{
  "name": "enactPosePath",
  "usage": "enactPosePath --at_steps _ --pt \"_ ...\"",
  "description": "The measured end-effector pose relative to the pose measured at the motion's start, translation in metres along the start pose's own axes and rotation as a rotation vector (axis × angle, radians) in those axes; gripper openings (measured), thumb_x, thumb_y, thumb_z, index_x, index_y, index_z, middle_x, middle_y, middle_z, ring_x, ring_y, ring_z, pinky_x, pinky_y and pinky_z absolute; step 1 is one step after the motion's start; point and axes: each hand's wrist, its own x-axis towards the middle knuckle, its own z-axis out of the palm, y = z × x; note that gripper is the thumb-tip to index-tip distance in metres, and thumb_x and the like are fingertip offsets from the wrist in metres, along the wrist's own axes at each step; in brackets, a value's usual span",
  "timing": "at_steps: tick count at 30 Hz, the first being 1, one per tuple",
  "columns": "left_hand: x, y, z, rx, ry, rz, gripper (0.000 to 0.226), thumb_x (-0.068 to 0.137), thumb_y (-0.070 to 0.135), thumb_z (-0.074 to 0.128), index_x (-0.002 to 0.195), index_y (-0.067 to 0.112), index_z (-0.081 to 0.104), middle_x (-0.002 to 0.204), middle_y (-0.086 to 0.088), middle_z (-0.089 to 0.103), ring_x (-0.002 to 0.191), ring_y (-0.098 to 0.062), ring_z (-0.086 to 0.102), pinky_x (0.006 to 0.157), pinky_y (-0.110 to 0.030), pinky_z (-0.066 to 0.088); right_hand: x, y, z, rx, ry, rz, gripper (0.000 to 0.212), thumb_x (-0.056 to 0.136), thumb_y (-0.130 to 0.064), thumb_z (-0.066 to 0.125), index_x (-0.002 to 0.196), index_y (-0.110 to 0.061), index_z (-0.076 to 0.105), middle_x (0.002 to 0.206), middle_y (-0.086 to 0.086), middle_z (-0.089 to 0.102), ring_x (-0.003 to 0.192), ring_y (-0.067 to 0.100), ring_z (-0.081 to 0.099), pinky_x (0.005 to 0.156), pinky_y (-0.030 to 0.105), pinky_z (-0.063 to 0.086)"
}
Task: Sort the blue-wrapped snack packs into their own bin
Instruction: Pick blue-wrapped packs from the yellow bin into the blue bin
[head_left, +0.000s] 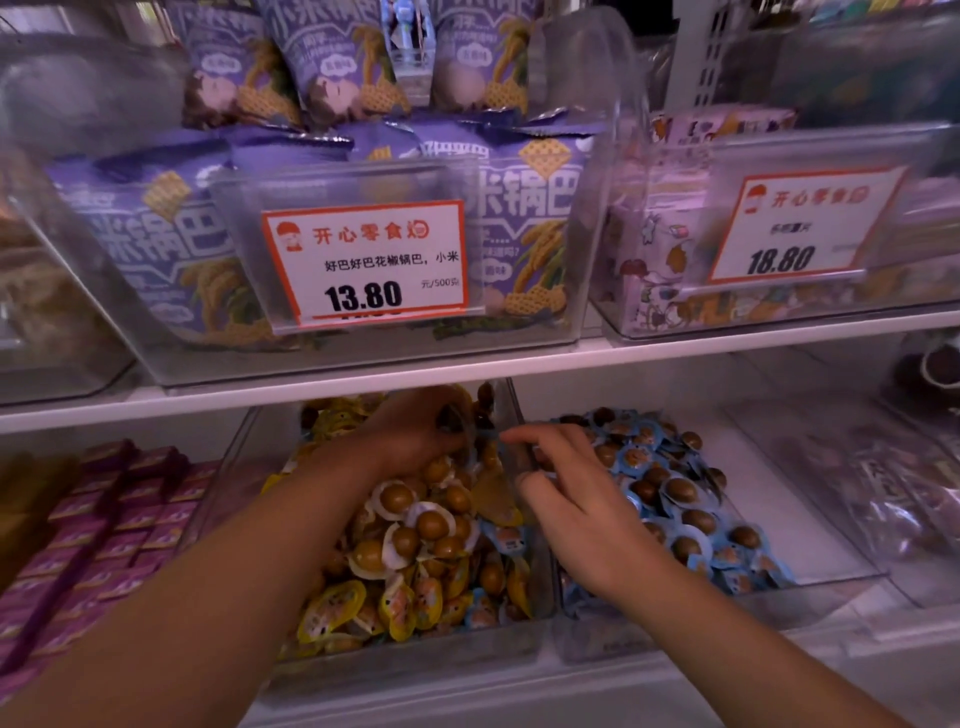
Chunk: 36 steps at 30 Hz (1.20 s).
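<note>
Two clear bins stand side by side on the lower shelf. The left bin holds yellow-wrapped snack packs, with a few blue-wrapped packs mixed in near its right wall. The right bin holds a heap of blue-wrapped packs. My left hand reaches deep into the back of the left bin, fingers curled around a small pack whose wrapper colour is hidden. My right hand hovers over the divider between the bins, fingers spread and holding nothing.
The white upper shelf edge hangs close above both hands. On it stand clear bins of purple snack bags with a 13.80 price tag. Pink boxes fill the lower left; more clear bins sit at right.
</note>
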Motion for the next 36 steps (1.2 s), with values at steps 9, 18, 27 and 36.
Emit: enactPosePath --at_steps 9,18,27,36 --pt "-0.092 0.039 -0.010 -1.222 0.403 -0.397 0.022 0.092 0.023 0.066 0.079 0.005 0.070 0.084 -0.012 0.069 0.079 -0.030 0.066 0.072 -0.039 0.054 -0.010 -0.029 0.003 -0.280 0.312 -0.237 0.032 0.094 -0.027 0.049 0.123 -0.017 0.061 0.127 -0.001 0.047 0.120 0.016 0.046 0.099 0.040 0.044" --pt "-0.139 0.063 0.006 -1.411 0.736 -0.573 0.016 0.096 0.019 0.059 0.097 0.022 0.075 0.088 -0.002 0.077 0.079 -0.015 0.074 0.063 -0.027 0.057 -0.031 -0.101 0.077 0.965 -0.016 0.598 0.027 0.093 -0.037 0.054 0.110 -0.028 0.074 0.109 -0.002 0.074 0.102 0.018 0.069 0.081 0.037 0.058" --pt "-0.165 0.043 0.012 -0.068 0.465 0.020 0.063 0.094 0.055 0.034 0.152 0.031 0.026 0.156 0.021 0.021 0.150 0.000 0.004 0.122 -0.041 0.009 -0.016 -0.102 0.082 1.358 -0.058 0.728 0.032 0.093 -0.035 0.060 0.115 -0.016 0.073 0.114 0.007 0.073 0.105 0.022 0.070 0.093 0.037 0.053" --pt "-0.166 0.047 -0.001 -0.452 0.516 0.171 0.059 0.095 0.047 0.051 0.149 0.027 0.038 0.154 0.015 0.037 0.142 -0.004 0.034 0.114 -0.018 0.026 -0.002 -0.090 0.034 0.905 0.176 0.284 0.014 0.078 -0.021 0.069 0.089 -0.015 0.076 0.079 0.011 0.072 0.069 0.026 0.068 0.055 0.034 0.054"
